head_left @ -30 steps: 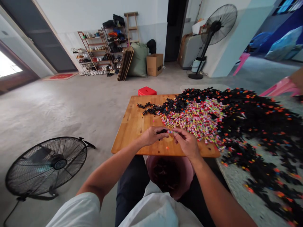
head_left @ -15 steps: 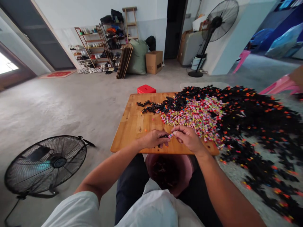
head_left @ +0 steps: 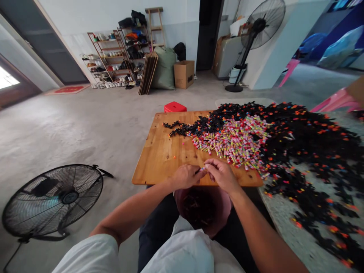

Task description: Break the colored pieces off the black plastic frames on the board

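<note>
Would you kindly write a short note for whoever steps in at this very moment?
Left hand and right hand meet over the near edge of the wooden board, pinching one small piece between their fingertips.
Colourful pieces lie heaped on the board, ringed by a black pile.
Pink bowl in the lap holds some dark pieces.
Both heaps remain large.
</note>
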{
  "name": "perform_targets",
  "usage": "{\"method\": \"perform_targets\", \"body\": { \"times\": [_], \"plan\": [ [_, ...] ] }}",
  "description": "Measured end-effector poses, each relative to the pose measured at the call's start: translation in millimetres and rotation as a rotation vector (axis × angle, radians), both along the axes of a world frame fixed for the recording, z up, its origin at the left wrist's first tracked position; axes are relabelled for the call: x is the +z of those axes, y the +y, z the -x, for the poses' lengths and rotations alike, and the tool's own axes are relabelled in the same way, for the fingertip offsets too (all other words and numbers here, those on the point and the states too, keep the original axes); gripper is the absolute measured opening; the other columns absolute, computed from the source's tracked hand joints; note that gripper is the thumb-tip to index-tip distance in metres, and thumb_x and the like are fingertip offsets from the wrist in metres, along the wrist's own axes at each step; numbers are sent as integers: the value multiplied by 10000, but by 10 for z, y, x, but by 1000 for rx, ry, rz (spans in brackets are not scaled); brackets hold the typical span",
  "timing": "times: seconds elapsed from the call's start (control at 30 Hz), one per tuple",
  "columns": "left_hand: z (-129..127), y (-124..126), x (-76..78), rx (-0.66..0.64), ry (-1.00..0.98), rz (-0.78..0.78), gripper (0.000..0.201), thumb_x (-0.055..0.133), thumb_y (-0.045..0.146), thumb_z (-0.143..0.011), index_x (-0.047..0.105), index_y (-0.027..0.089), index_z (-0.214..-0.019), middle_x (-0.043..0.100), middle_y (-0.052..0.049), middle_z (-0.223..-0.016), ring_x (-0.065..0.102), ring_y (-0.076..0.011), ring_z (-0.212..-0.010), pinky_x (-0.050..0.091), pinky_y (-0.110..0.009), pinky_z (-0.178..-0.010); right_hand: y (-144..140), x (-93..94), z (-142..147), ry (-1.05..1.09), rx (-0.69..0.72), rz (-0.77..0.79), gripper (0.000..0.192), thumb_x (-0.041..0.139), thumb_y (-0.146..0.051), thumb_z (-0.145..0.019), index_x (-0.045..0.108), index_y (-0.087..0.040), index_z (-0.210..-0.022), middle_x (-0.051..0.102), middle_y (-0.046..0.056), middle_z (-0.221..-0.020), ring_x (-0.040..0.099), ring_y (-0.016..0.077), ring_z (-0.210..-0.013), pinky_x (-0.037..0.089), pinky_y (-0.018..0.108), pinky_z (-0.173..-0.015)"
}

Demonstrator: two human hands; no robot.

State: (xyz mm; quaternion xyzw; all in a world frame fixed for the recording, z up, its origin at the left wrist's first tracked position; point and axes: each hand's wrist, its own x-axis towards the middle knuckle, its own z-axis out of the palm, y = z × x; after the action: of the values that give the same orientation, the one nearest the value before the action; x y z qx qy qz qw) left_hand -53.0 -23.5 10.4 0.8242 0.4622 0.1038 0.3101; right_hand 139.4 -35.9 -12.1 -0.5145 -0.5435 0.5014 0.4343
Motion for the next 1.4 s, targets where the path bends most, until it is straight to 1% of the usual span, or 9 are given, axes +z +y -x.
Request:
{"method": "perform_targets", "body": {
  "times": [0.17, 0.23, 0.33, 0.43, 0.53, 0.73, 1.0, 1.23, 1.4],
  "plan": [
    [188, 154, -139, -391, 83, 201, 407, 586, 567, -968, 783, 211, -958, 790, -65, -896, 720, -207, -761, 485, -252, -671, -68, -300, -269, -247, 398, 251, 175, 674, -350, -844, 734, -186, -853, 625, -36, -574, 492, 106, -441, 344, 204, -419],
    [280, 405, -197, -391, -22, 194, 362, 640, 532, -943, 780, 226, -1074, 794, -63, -1045, 732, -214, -905, 508, -246, -756, -17, -346, -351, -352, 518, 322, 159, 693, -338, -828, 732, -189, -789, 670, -16, -586, 514, 115, -439, 339, 208, -423],
    [325, 920, -298, -105, -111, 10, 309, 569, 409, -996, 765, 212, -1131, 774, -67, -1134, 711, -203, -981, 513, -263, -868, 220, -312, -358, -556, 504, 231, 256, 624, -345, -891, 711, -186, -711, 669, 3, -569, 539, 132, -463, 344, 228, -462],
    [264, 1467, -388, 193, -24, -140, 297, 531, 273, -989, 739, 160, -1169, 759, -93, -1059, 685, -207, -939, 521, -306, -902, 646, -247, -227, -823, 196, 4, 274, 558, -306, -948, 732, -174, -781, 720, 37, -682, 636, 164, -626, 392, 245, -572],
    [243, 1912, -458, 352, 14, -242, 399, 535, 204, -967, 644, 129, -1343, 650, -186, -1334, 584, -288, -1239, 452, -405, -1068, 1105, -241, -20, -1007, -51, -45, 244, 547, -287, -983, 758, -169, -1016, 787, 102, -943, 713, 211, -871, 440, 262, -709],
    [585, 2322, -694, 599, 204, -276, 518, 555, 316, -991, 510, 125, -1470, 423, -232, -1575, 353, -362, -1471, 286, -500, -1198, 1522, -391, 326, -1097, -159, -3, 388, 513, -415, -1035, 682, -114, -1212, 768, 210, -1056, 736, 295, -993, 481, 335, -811],
    [842, 1979, -880, 455, 165, -260, 240, 492, 229, -1010, 686, 147, -1125, 716, -147, -1153, 629, -265, -1138, 465, -349, -1001, 1304, -580, 252, -1043, -165, -130, 225, 535, -286, -989, 711, -168, -1065, 748, 164, -1103, 713, 261, -993, 489, 321, -826],
    [671, 1070, -658, 183, -127, -501, 349, 420, 280, -1066, 636, 194, -1327, 718, -115, -1128, 693, -204, -1035, 534, -310, -930, 657, -464, 249, -45, -44, -3, 384, 662, -562, -888, 648, -193, -996, 729, 39, -824, 581, 143, -553, 444, 252, -503],
    [451, 566, -361, 43, -146, -652, 440, 477, 479, -1052, 657, 196, -1336, 661, -126, -1102, 667, -222, -983, 552, -346, -890, 233, -184, 277, 244, -24, 20, 483, 756, -559, -843, 688, -192, -1150, 711, 17, -818, 540, 107, -527, 447, 229, -461]
  ]
}}
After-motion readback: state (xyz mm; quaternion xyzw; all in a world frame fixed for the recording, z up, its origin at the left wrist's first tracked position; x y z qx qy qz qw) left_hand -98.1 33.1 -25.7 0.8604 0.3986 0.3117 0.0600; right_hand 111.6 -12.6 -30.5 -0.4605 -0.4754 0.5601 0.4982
